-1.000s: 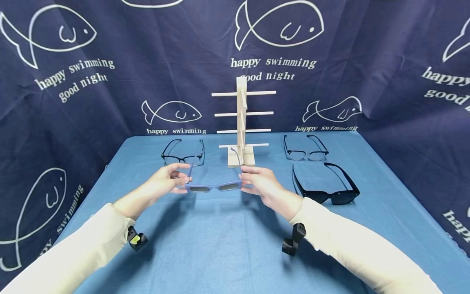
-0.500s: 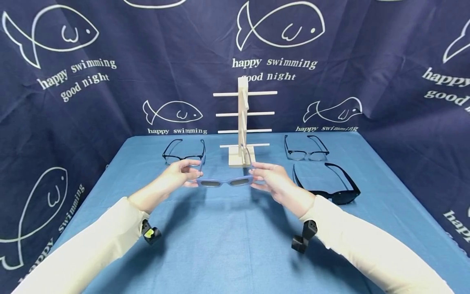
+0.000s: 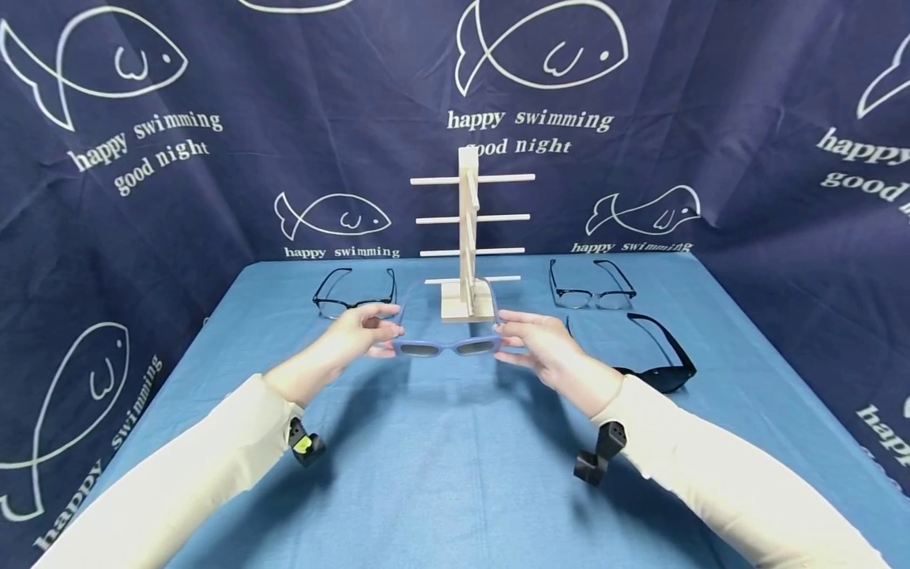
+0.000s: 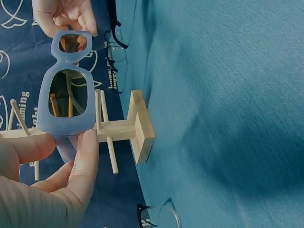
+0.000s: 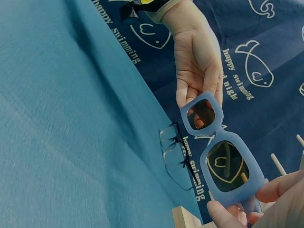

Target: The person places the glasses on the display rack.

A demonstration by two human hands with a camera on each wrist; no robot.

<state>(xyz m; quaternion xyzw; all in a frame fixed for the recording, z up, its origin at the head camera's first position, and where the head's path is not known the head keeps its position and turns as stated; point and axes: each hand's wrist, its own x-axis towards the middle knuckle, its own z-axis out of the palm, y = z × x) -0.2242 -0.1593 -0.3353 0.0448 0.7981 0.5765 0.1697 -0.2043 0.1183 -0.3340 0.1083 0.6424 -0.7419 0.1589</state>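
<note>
Presently, head view: left grip (image 3: 359,332) and right grip (image 3: 547,348) pinch opposite ends of the blue-framed sunglasses (image 3: 446,346), held above the desk (image 3: 441,474) before the wooden stand (image 3: 466,229); left wrist view: left pinch at outer rim; right wrist view: right pinch likewise, black-rimmed eyeglasses (image 5: 178,141) on desk.

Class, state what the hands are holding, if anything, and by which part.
Blue sunglasses, held by the outer ends of the front frame: left hand at one end, right hand at the other.

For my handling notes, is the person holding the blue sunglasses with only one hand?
No, the left hand and right hand grip opposite ends of the blue sunglasses.
</note>
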